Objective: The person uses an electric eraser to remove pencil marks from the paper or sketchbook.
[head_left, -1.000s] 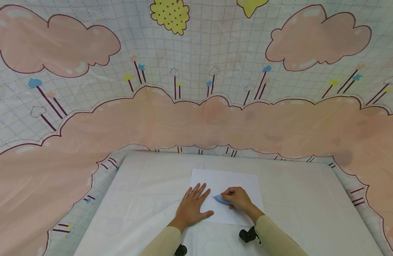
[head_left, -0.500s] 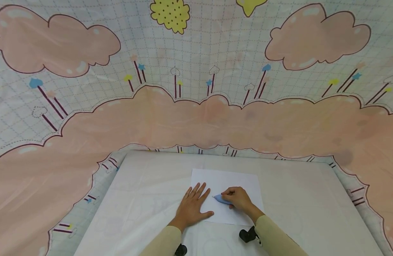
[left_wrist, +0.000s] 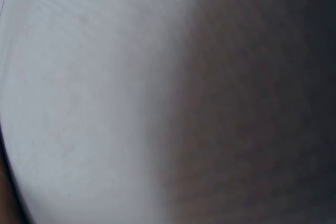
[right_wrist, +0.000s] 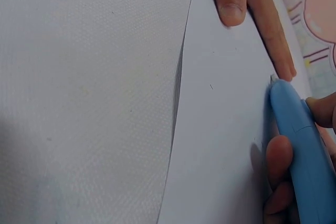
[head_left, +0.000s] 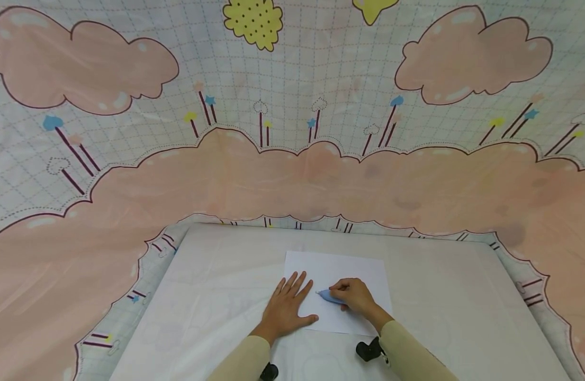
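Note:
A white sheet of paper [head_left: 359,270] lies on the pale table covering. My left hand [head_left: 284,313] rests on its left side, palm down with fingers spread. My right hand [head_left: 356,296] grips a blue pen-shaped tool [head_left: 329,297] over the sheet, its tip pointing left toward the left hand. In the right wrist view the blue tool [right_wrist: 305,153] has a rounded body, a seam and a small metallic-looking tip; its exact kind is unclear. A thumb [right_wrist: 320,109] presses its side, with other fingers beneath. Small dark marks dot the paper [right_wrist: 220,119]. The left wrist view is mostly blurred.
The white-covered table [head_left: 216,264] spreads around the paper. Behind it hangs a cloth [head_left: 321,180] with pink clouds and stars. Black wrist devices, such as the one by the right sleeve [head_left: 368,350], sit under both wrists. The paper's near edge lifts slightly in the right wrist view.

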A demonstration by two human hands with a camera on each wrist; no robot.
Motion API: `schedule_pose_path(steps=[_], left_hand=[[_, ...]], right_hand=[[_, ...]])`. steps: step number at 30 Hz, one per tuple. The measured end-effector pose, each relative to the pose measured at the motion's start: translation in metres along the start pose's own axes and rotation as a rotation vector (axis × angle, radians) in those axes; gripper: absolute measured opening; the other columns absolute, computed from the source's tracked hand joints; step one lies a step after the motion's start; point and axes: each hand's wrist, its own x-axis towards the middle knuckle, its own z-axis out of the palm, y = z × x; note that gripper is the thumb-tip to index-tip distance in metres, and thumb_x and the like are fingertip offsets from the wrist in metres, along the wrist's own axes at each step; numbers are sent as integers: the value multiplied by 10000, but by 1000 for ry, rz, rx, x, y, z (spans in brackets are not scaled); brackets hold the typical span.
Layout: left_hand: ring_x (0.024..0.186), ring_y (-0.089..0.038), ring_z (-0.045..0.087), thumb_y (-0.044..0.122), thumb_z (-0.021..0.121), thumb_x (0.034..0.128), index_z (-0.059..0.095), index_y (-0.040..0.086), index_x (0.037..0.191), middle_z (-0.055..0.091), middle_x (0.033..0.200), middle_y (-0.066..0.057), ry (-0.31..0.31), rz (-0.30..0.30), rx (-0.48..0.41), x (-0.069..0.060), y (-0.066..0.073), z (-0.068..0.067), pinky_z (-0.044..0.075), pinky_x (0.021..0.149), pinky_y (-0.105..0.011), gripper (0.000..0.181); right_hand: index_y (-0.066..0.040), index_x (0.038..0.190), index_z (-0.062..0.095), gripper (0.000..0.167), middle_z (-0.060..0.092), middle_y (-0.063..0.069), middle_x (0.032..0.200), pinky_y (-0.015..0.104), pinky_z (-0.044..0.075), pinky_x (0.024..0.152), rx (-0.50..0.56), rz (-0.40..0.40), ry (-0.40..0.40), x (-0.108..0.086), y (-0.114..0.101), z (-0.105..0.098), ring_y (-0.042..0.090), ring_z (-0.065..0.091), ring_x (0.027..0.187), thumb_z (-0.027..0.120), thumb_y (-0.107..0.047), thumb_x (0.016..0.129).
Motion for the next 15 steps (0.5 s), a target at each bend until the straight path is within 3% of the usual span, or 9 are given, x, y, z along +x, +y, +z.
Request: schedule_pose_path(steps=[6, 15], left_hand=[[1524, -247, 142, 792, 356, 881, 276, 232, 1568, 164, 1655, -21, 9, -2, 20, 1, 0, 3, 178, 1208, -493, 890], [1530, -222, 106, 774, 395, 882, 246, 245, 1575, 135, 1660, 0, -28, -26, 10, 3, 2, 0, 149, 1222, -476, 884]], right_hand=[[-83, 928, 763, 120, 699, -12, 761, 235, 462, 517, -1, 0, -24, 0, -2, 0, 93, 523, 457, 751, -177, 855], [-96, 924, 764, 124, 700, -29, 750, 251, 462, 523, -4, 18, 17, 5, 0, 2, 95, 527, 458, 753, -198, 855]])
